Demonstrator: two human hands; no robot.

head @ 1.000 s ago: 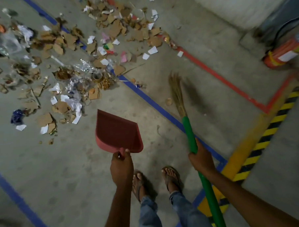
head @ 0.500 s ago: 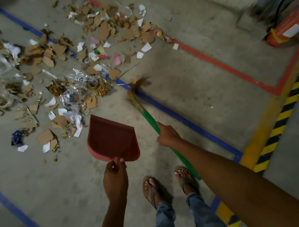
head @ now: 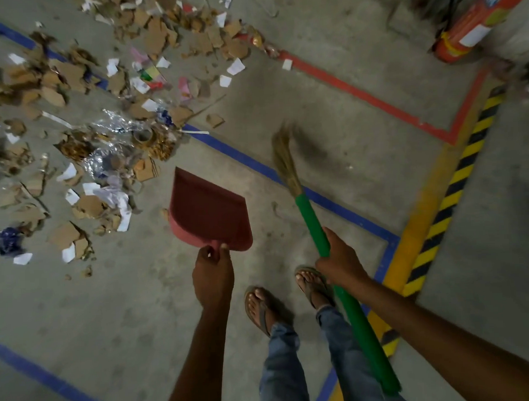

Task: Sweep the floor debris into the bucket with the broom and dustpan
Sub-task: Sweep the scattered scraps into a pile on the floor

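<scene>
A red dustpan (head: 209,210) hangs just above the concrete floor, its handle gripped by my left hand (head: 213,273). The pan looks empty, and its mouth faces the debris (head: 102,131): torn cardboard, white paper scraps and crumpled plastic film spread over the upper left floor. My right hand (head: 340,262) grips the green handle of the broom (head: 314,228). Its straw bristles (head: 284,163) are blurred and sit over the blue floor line, right of the dustpan and apart from the debris. No bucket is in view.
A red fire extinguisher (head: 473,24) lies at the upper right. Blue (head: 249,161), red (head: 368,97) and yellow-black (head: 456,179) floor lines cross the concrete. My sandalled feet (head: 291,296) stand just behind the dustpan.
The broom head swung from the debris edge back to the right, over the blue line. My right hand drew back toward my feet. The dustpan stayed in about the same spot.
</scene>
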